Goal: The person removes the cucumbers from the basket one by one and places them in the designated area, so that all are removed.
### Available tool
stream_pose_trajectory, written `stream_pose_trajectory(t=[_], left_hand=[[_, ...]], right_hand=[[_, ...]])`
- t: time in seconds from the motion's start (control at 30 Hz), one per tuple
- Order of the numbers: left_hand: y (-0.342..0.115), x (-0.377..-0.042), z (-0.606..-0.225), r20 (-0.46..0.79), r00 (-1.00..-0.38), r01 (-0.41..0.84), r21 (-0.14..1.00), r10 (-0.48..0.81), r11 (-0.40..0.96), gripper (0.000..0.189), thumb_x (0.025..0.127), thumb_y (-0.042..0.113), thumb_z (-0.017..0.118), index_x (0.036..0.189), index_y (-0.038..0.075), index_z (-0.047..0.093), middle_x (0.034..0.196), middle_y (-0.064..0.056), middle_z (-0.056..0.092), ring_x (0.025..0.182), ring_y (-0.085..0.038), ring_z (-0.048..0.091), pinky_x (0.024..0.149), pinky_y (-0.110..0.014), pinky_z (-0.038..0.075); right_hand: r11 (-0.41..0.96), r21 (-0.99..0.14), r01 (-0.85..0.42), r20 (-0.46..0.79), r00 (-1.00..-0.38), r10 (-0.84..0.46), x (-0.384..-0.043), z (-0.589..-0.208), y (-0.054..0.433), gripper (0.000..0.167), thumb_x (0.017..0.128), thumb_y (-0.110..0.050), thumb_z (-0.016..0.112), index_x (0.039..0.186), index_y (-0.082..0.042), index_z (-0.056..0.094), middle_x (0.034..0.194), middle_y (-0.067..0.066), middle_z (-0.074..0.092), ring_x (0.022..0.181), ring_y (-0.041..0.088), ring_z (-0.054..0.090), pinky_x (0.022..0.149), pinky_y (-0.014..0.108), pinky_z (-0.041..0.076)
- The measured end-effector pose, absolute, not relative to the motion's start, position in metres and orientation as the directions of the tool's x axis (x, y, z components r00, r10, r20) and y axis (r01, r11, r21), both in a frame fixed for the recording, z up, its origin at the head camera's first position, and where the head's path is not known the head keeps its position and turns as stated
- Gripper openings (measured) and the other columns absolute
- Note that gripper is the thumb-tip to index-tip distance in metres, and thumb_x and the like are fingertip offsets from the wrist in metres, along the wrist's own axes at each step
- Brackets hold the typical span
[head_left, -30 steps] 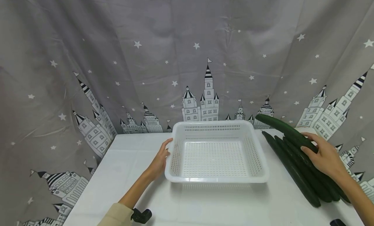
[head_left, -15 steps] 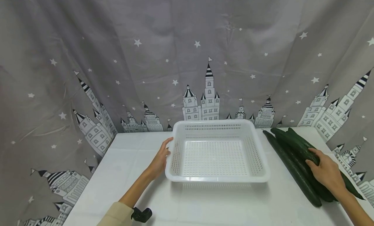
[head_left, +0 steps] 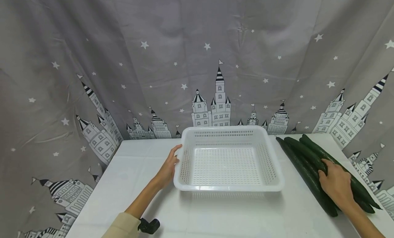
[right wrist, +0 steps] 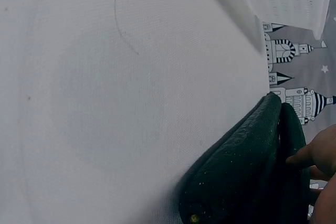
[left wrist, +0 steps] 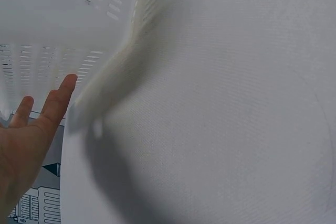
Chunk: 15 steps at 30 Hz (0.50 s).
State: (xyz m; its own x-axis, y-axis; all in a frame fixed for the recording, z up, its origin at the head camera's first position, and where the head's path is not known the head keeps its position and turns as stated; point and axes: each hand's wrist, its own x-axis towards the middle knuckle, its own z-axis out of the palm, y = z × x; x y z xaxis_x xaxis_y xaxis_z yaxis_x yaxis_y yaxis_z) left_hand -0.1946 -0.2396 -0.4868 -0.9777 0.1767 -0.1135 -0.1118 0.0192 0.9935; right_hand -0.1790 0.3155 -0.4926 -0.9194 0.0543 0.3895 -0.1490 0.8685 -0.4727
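A white plastic basket (head_left: 227, 188) with slotted walls stands mid-table in the head view. My left hand (head_left: 166, 169) is at its left side, fingertips touching the wall below the rim; in the left wrist view the fingers (left wrist: 56, 106) look straight. At the right lie several long dark green cucumbers (head_left: 300, 176), side by side and partly overlapping. My right hand (head_left: 336, 183) reaches over them from the front and grips one in the middle of the bunch. The right wrist view shows the thumb (right wrist: 302, 157) on this cucumber (right wrist: 292, 129), other fingers on its far side, partly hidden.
A white cloth-like surface covers the table (head_left: 234, 217). Behind it hangs a grey curtain (head_left: 154, 60) printed with castles and stars. A black strap-like object (head_left: 149, 227) is at the left wrist, below the beige sleeve (head_left: 123, 227).
My right hand has lowered a raised cucumber onto the right of the bunch, released it, and moved left to another cucumber. The left hand and basket stay put.
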Motion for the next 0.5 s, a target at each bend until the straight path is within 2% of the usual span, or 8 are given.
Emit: stream_pose_trajectory(t=[0.1, 0.2, 0.33, 0.43, 0.5], left_hand=[[-0.24, -0.194, -0.486, -0.114, -0.978, -0.114, 0.993, 0.172, 0.015, 0.06, 0.098, 0.014, 0.029, 0.153, 0.035, 0.019, 0.147, -0.016, 0.04, 0.124, -0.039, 0.053, 0.091, -0.048, 0.05], [-0.24, -0.195, -0.486, -0.114, -0.979, -0.112, 0.994, 0.172, 0.017, 0.06, 0.098, 0.014, 0.029, 0.154, 0.033, 0.019, 0.147, -0.016, 0.04, 0.124, -0.038, 0.053, 0.092, -0.048, 0.049], [-0.241, -0.196, -0.484, -0.119, -0.979, -0.116, 0.993, 0.168, 0.026, 0.06, 0.098, 0.014, 0.029, 0.155, 0.03, 0.018, 0.148, -0.019, 0.04, 0.125, -0.041, 0.053, 0.092, -0.049, 0.05], [-0.242, -0.197, -0.481, -0.119, -0.98, -0.11, 0.992, 0.16, 0.064, 0.06, 0.099, 0.015, 0.032, 0.156, 0.026, 0.019, 0.152, -0.019, 0.036, 0.129, -0.043, 0.048, 0.094, -0.051, 0.049], [-0.243, -0.197, -0.477, -0.108, -0.982, -0.092, 0.99, 0.153, 0.11, 0.062, 0.098, 0.015, 0.036, 0.157, 0.023, 0.019, 0.156, -0.02, 0.031, 0.133, -0.045, 0.043, 0.096, -0.055, 0.047]], right_hand=[[0.887, -0.451, -0.1, 0.341, -0.938, 0.067, -0.18, -0.49, 0.317, 0.043, 0.088, 0.003, 0.061, 0.125, 0.02, 0.049, 0.114, 0.048, 0.05, 0.095, 0.065, 0.051, 0.075, 0.072, 0.037], [0.897, -0.44, -0.043, 0.271, -0.959, 0.087, -0.18, -0.484, 0.319, 0.044, 0.089, -0.002, 0.062, 0.127, 0.016, 0.05, 0.115, 0.046, 0.051, 0.087, 0.061, 0.055, 0.062, 0.065, 0.045], [0.893, -0.448, -0.036, 0.243, -0.966, 0.083, -0.179, -0.474, 0.321, 0.043, 0.089, -0.004, 0.063, 0.127, 0.013, 0.052, 0.117, 0.043, 0.052, 0.082, 0.055, 0.059, 0.051, 0.054, 0.046], [0.883, -0.462, -0.078, 0.274, -0.96, 0.059, -0.178, -0.467, 0.319, 0.04, 0.091, -0.007, 0.063, 0.125, 0.012, 0.054, 0.112, 0.04, 0.056, 0.079, 0.049, 0.06, 0.047, 0.043, 0.044], [0.872, -0.472, -0.127, 0.311, -0.95, 0.03, -0.178, -0.461, 0.316, 0.039, 0.093, -0.008, 0.062, 0.125, 0.013, 0.055, 0.107, 0.039, 0.058, 0.071, 0.041, 0.061, 0.045, 0.037, 0.041]])
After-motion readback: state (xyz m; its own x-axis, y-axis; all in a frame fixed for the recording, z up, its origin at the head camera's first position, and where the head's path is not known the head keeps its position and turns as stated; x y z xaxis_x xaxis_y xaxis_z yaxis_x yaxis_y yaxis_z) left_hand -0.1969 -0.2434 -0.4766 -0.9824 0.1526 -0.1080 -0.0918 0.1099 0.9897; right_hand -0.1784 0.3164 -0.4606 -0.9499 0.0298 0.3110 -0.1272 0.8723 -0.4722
